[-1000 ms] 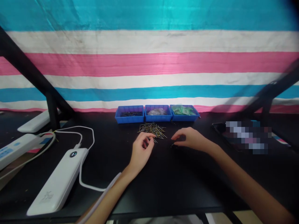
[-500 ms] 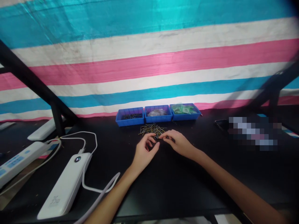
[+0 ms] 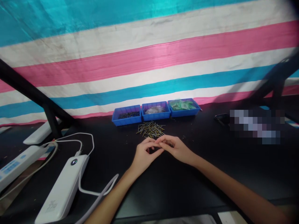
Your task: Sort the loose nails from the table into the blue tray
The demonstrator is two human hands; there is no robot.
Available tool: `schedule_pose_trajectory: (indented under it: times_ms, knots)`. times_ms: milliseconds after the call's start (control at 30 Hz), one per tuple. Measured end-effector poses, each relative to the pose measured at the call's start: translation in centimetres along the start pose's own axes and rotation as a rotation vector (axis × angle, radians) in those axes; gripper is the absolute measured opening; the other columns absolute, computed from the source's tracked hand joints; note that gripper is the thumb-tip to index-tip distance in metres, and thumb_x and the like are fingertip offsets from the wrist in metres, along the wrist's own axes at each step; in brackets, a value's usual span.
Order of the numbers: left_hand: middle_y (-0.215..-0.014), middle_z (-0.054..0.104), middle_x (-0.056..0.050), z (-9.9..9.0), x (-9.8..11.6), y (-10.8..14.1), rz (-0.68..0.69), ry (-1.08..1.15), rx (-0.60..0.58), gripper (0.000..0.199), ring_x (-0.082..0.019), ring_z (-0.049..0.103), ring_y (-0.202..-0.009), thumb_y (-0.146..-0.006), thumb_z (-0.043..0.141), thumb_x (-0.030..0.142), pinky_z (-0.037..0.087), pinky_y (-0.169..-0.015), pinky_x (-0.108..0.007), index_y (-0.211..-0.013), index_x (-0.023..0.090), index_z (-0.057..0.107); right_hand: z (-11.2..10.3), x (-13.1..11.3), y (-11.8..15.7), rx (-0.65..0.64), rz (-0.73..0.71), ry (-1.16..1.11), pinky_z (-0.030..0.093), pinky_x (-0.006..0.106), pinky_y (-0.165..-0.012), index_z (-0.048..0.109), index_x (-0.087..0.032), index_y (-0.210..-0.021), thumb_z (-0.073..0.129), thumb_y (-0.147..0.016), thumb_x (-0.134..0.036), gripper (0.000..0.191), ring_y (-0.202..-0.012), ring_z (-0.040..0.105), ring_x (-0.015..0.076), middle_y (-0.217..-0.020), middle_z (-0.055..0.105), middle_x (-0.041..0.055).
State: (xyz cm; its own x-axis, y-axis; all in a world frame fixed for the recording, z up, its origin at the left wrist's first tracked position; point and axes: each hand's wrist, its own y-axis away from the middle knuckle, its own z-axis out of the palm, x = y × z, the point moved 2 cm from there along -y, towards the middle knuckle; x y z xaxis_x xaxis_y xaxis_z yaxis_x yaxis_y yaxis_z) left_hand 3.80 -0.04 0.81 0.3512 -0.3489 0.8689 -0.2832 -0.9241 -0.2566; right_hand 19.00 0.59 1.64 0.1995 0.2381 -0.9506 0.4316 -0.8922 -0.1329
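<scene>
one left hand (image 3: 143,155) and one right hand (image 3: 179,151) at centre; three blue bins (image 3: 127,121) (image 3: 156,116) (image 3: 185,112) above; one pile of thin rods (image 3: 151,128), too tangled to count; one power bank (image 3: 62,189), lower left; one power strip (image 3: 23,160), left edge; one phone (image 3: 222,119), right.

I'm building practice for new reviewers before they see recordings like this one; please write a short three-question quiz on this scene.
1. How many blue bins stand in the row?
2. True or false: the left hand and right hand are held wide apart.
3. Which bin, as pictured, holds the green packets: A left, B middle, C right?

Key:
1. Three.
2. False; their fingertips come together near the pile of thin metal pieces.
3. C.
</scene>
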Motion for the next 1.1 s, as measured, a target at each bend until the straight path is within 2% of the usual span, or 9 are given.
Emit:
schedule_pose_trajectory:
  times_ms: [200,333,433,600,767,867,1000,1100]
  knots:
    - [-0.076,0.056,-0.002,-0.1,0.3,0.1,-0.029,-0.025,-0.017,0.01,-0.009,0.047,-0.06,-0.072,0.063,0.024,0.035,-0.048,-0.021,-0.077,0.017,0.068,0.2,-0.4,0.2,0.085,-0.071,0.055,0.043,0.029,-0.076,0.062,-0.02,-0.09,0.047,-0.086,-0.025,0.016,-0.083,0.055,0.0137,-0.089,0.061,0.0026]
    - [-0.081,0.056,-0.003,-0.3,0.2,0.0,-0.045,0.013,0.036,0.008,-0.009,0.048,-0.061,-0.071,0.063,0.022,0.037,-0.047,-0.02,-0.076,0.016,0.066,0.0,-0.5,0.3,0.173,-0.132,0.125,0.042,0.03,-0.081,0.063,-0.023,-0.091,0.046,-0.086,-0.022,0.018,-0.09,0.054,0.0141,-0.091,0.061,0.0027]
    - [-0.083,0.057,-0.003,-0.7,0.0,-0.1,-0.04,0.073,0.1,0.008,-0.008,0.049,-0.06,-0.072,0.062,0.022,0.037,-0.047,-0.02,-0.076,0.017,0.066,-0.3,-0.1,0.3,0.229,-0.108,0.165,0.043,0.029,-0.074,0.065,-0.024,-0.094,0.049,-0.084,-0.023,0.019,-0.088,0.055,0.0148,-0.092,0.063,0.003]
    - [-0.085,0.057,-0.004,-1.1,-0.1,-0.1,-0.047,0.132,0.193,0.009,-0.008,0.05,-0.059,-0.072,0.064,0.024,0.037,-0.048,-0.021,-0.076,0.017,0.066,0.2,0.4,0.3,0.238,-0.083,0.177,0.043,0.028,-0.067,0.067,-0.024,-0.09,0.056,-0.08,-0.025,0.015,-0.082,0.056,0.0148,-0.087,0.067,0.0023]
    - [-0.085,0.058,-0.004,-0.7,-0.1,-0.1,-0.053,0.096,0.16,0.01,-0.009,0.049,-0.06,-0.071,0.066,0.026,0.037,-0.049,-0.021,-0.075,0.017,0.068,1.4,0.6,0.7,0.208,-0.077,0.199,0.043,0.027,-0.063,0.066,-0.02,-0.073,0.059,-0.077,-0.026,0.01,-0.073,0.054,0.0139,-0.074,0.065,0.002]
    - [-0.085,0.058,-0.004,-0.6,-0.1,0.0,-0.053,0.092,0.147,0.01,-0.008,0.049,-0.06,-0.071,0.066,0.025,0.036,-0.048,-0.021,-0.076,0.017,0.067,1.4,0.6,0.7,0.202,-0.083,0.219,0.042,0.027,-0.062,0.066,-0.02,-0.072,0.059,-0.077,-0.026,0.01,-0.071,0.053,0.0137,-0.073,0.064,0.002]
    - [-0.085,0.057,-0.003,-0.9,0.1,-0.1,-0.04,0.123,0.208,0.01,-0.008,0.048,-0.059,-0.072,0.064,0.025,0.035,-0.047,-0.021,-0.076,0.017,0.067,0.5,0.3,0.5,0.254,-0.094,0.214,0.042,0.028,-0.064,0.067,-0.02,-0.073,0.059,-0.077,-0.028,0.012,-0.072,0.055,0.0141,-0.073,0.065,0.0027]
    - [-0.082,0.057,-0.003,-1.3,0.1,-0.3,-0.054,0.122,0.224,0.011,-0.007,0.046,-0.056,-0.072,0.064,0.026,0.034,-0.046,-0.02,-0.075,0.017,0.068,0.2,0.6,0.2,0.267,-0.025,0.15,0.042,0.027,-0.059,0.069,-0.02,-0.077,0.059,-0.077,-0.032,0.016,-0.067,0.056,0.0137,-0.073,0.066,0.003]
